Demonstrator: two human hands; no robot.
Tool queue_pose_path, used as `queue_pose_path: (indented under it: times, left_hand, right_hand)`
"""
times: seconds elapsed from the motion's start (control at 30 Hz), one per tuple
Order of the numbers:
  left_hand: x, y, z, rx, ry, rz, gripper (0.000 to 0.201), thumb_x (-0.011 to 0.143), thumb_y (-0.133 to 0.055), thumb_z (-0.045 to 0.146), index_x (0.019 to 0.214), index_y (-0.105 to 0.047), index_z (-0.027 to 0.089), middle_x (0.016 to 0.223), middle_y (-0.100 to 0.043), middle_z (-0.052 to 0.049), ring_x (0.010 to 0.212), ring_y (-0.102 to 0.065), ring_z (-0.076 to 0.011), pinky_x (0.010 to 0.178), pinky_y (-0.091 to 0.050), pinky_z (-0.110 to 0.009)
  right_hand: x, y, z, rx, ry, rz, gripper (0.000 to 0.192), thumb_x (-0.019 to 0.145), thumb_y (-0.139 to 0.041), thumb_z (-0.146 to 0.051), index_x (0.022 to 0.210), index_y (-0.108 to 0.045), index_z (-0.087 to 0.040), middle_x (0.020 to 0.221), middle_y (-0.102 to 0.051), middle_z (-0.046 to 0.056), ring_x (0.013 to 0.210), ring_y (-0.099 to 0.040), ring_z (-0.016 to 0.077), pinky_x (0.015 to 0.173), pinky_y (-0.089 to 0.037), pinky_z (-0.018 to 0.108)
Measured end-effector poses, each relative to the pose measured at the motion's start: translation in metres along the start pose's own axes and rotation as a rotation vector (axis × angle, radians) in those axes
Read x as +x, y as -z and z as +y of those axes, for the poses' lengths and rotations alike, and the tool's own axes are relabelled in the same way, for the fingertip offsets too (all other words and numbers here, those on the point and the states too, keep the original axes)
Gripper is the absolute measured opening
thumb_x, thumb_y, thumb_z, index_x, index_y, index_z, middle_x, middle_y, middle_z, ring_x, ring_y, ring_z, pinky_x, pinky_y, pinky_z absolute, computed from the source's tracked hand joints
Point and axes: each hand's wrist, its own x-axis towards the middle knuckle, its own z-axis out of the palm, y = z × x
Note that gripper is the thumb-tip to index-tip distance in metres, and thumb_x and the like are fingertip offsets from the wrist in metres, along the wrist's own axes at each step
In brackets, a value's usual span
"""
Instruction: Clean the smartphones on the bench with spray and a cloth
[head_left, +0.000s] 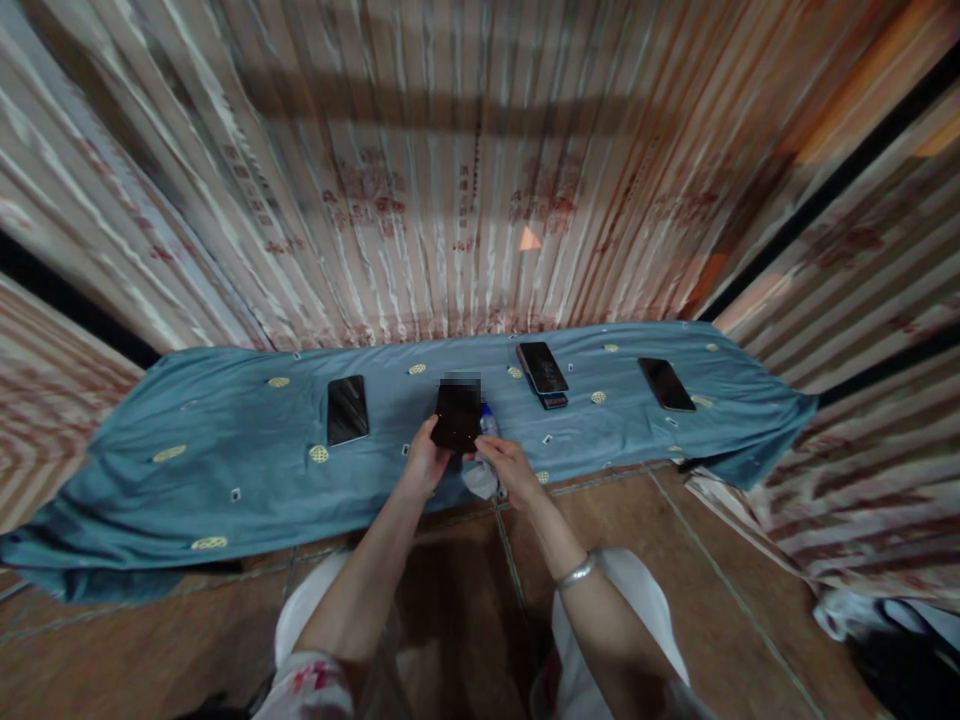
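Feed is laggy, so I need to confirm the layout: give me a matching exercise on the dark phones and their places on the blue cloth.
Things:
1. Black flat phone in the left hand
2. Dark glossy phone lying alone
3. Two stacked dark phones
4. Slim black phone lying tilted

Places:
A. Far right on the blue cloth
B. Left of the hands
C. Centre, lifted
D. Right of centre

Pairs: 1-C, 2-B, 3-D, 4-A

Wide bare stretch of the blue cloth (225, 450) lies open at lower left, while the phone (348, 409) left of centre, the stacked phones (542, 370) right of centre and another phone (666, 384) further right break up the passage along the middle band.
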Motion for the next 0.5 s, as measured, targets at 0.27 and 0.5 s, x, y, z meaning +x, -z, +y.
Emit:
queue_pose_path:
  times: [0.27, 0.5]
  left_hand:
    - [0.02, 0.001, -0.015, 0.03, 0.032, 0.026, 0.01, 0.077, -0.051, 0.023, 0.072, -0.056, 0.016, 0.057, -0.057, 0.001, 0.048, -0.053, -0.0111, 0.045, -0.042, -0.021]
    - [0.023, 0.0, -0.015, 0.042, -0.004, -0.005, 0.016, 0.081, -0.045, 0.024, 0.073, -0.056, 0.016, 0.059, -0.058, 0.0, 0.055, -0.056, -0.0129, 0.05, -0.045, -0.022]
  right_hand:
    - [0.0, -0.007, 0.014, 0.338, -0.09, 0.023, 0.03, 0.059, -0.078, -0.033, 0.08, -0.068, -0.015, 0.073, -0.074, 0.006, 0.051, -0.061, 0.0126, 0.05, -0.045, 0.022]
    - [0.013, -0.008, 0.02, 0.283, -0.045, 0.094, 0.024, 0.059, -0.076, -0.034, 0.07, -0.066, -0.015, 0.062, -0.071, 0.003, 0.044, -0.055, 0.0101, 0.046, -0.043, 0.021]
